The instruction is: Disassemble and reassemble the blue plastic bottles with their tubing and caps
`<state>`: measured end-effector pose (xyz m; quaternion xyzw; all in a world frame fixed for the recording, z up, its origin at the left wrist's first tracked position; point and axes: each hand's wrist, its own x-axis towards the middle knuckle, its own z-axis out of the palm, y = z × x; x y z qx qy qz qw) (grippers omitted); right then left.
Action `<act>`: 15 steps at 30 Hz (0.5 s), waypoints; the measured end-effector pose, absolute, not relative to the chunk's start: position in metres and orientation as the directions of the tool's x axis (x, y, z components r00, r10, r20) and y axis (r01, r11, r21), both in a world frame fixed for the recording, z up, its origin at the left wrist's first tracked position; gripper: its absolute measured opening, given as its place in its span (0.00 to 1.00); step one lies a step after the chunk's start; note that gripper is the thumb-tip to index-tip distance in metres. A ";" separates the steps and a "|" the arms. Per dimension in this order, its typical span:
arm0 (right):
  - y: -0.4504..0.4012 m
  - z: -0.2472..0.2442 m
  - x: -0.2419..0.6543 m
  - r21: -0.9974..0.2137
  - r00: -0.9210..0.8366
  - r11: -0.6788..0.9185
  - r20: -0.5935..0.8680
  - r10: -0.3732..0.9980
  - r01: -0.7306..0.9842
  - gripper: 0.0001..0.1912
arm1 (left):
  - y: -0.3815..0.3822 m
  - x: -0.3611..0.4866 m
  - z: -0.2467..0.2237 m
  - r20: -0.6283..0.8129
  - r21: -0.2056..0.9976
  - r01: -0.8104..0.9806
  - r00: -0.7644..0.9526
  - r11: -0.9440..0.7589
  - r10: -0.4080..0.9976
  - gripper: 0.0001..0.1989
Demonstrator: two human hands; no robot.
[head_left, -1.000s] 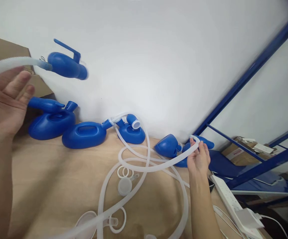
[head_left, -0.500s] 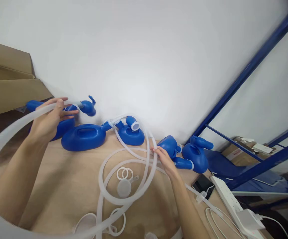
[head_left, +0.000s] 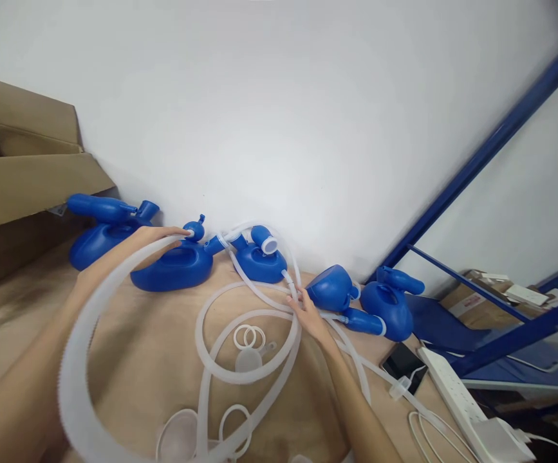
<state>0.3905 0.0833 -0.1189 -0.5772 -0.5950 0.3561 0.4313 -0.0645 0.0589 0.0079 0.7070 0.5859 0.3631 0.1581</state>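
My left hand [head_left: 160,239] is closed around one end of a milky plastic hose [head_left: 78,379], beside a blue cap [head_left: 194,229] fitted on that end. Behind it lies a blue urinal bottle [head_left: 175,269] with a moulded handle. The hose sweeps toward me in a big loop, then coils over the table. My right hand [head_left: 307,314] pinches hose near a narrow connector tip [head_left: 287,278]. Just right of that hand lies another blue bottle [head_left: 331,288]. A third bottle [head_left: 262,263], with a spout facing me, stands between both hands.
White rings [head_left: 250,337] and a clear round lid [head_left: 248,360] lie inside the coil. More blue bottles stand at left [head_left: 100,241] and right [head_left: 387,312]. A phone [head_left: 403,363] and power strip [head_left: 452,392] edge the right; an open carton [head_left: 27,183] stands left.
My left hand has moved right and down with the capped hose end, over the handled bottle. The hose tip at my right hand now leans left. The view has shifted slightly.
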 end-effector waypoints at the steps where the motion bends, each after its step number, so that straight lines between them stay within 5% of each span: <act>1: 0.083 -0.120 0.389 -0.916 0.027 0.095 0.114 0.993 0.389 0.35 | 0.059 -0.064 0.007 0.322 0.672 0.686 0.071 -0.281 0.944 0.28; 6: 0.082 -0.119 0.389 -0.912 -0.051 0.187 0.181 0.982 0.366 0.33 | 0.065 -0.058 -0.008 0.079 0.962 0.265 -0.070 -0.058 0.994 0.31; 15: 0.087 -0.103 0.399 -0.979 0.053 0.175 0.181 0.982 0.107 0.32 | 0.083 -0.048 -0.022 -0.233 0.967 -0.154 -0.200 0.204 0.952 0.32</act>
